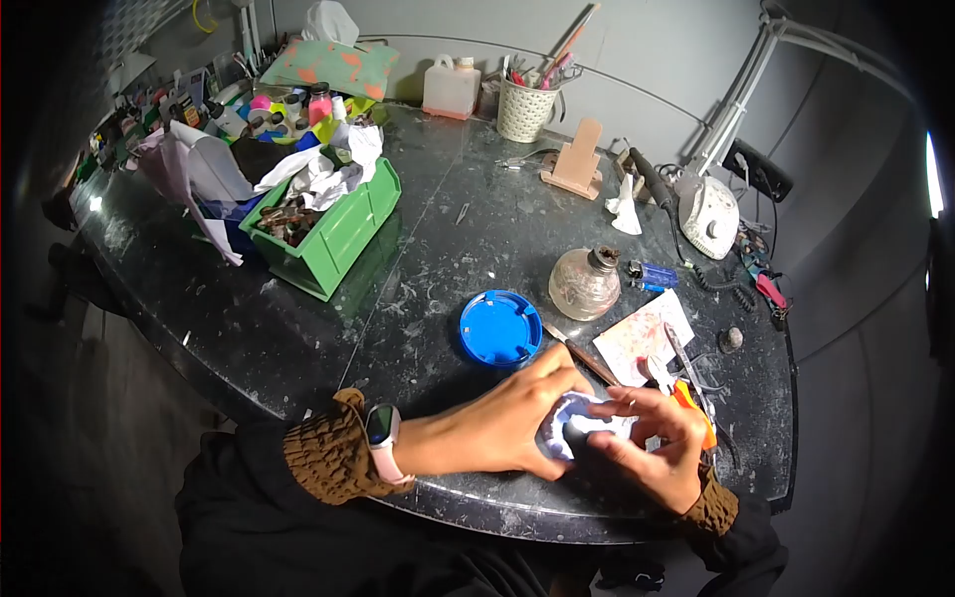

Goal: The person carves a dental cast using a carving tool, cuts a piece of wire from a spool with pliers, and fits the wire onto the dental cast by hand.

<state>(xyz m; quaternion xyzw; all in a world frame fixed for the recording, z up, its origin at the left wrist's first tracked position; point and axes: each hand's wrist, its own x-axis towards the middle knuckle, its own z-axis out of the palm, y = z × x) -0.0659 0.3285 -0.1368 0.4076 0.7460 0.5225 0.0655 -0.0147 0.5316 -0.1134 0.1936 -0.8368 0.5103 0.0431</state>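
Note:
Near the bench's front edge, my left hand (532,413) grips a small white and bluish cast (565,418) between its thumb and fingers. My right hand (657,443) is at the cast's right side, fingers curled, thumb and fingertips close to its surface; whether they pinch anything is too small to tell. Just above my left hand lies a round blue dish (500,328). A brown-handled tool (587,358) lies beyond my fingers, beside a stained paper sheet (642,333). Behind them stands a glass jar (584,286).
On the left are a green bin (343,239) with crumpled paper and many bottles. At the back stand a pink-liquid container (452,88), a woven brush pot (527,109) and a pinkish stand (577,161). A lamp base (708,214) and orange-handled tool (696,410) are right.

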